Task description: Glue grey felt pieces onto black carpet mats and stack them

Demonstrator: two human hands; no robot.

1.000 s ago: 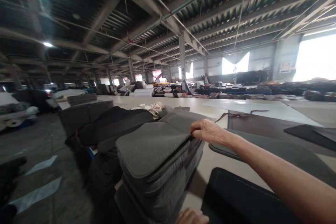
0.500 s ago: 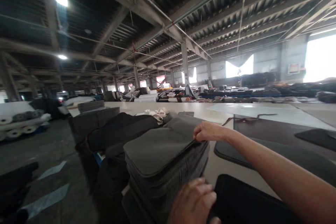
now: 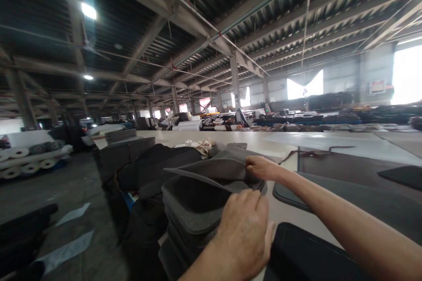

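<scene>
Gray mat in R hand

Between the raised mat and the stack I have a gap, open to the near left; my left hand blocks its near right side and my right hand its far right. Left of the stack, the dark heap stands in the way, with the cloth bundle beyond. To the right, a strip of table gives me low passage between the grey mat and black mat, under my right forearm.
</scene>
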